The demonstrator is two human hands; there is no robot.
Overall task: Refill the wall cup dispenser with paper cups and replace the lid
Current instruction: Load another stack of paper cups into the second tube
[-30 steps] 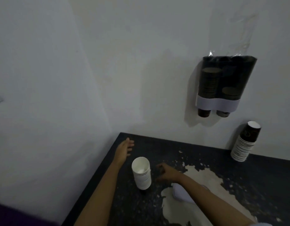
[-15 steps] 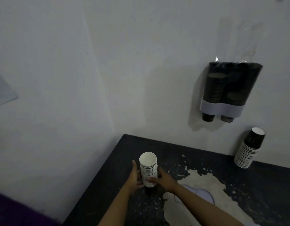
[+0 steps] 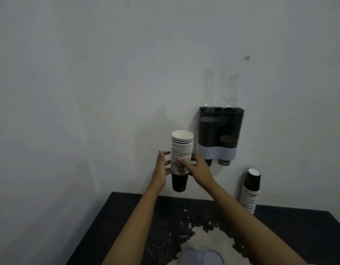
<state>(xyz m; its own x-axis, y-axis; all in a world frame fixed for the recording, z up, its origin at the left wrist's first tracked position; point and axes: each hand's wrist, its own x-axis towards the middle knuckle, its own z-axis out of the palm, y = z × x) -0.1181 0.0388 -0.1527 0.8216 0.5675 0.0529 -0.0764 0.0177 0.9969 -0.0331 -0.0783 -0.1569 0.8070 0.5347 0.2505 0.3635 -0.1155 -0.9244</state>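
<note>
The loading step is in hand: the dispenser (image 3: 220,133) on the wall above the worktop's (image 3: 111,222) far edge stands open and part-filled. The cup stack (image 3: 181,156), white-rimmed with a dark bottom cup, hangs upright just left of it, clasped between left hand (image 3: 161,169) and right hand (image 3: 196,166). Next, I judge, it must be turned rim-down over a tube. The lid (image 3: 201,257) lies at the near edge.

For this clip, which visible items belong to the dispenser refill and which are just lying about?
Part of the job:
- cup stack, held by left hand and right hand
- wall dispenser
- lid on the table
- spare cup stack leaning on the wall

Lying about:
- nothing else; only the worn table
</note>
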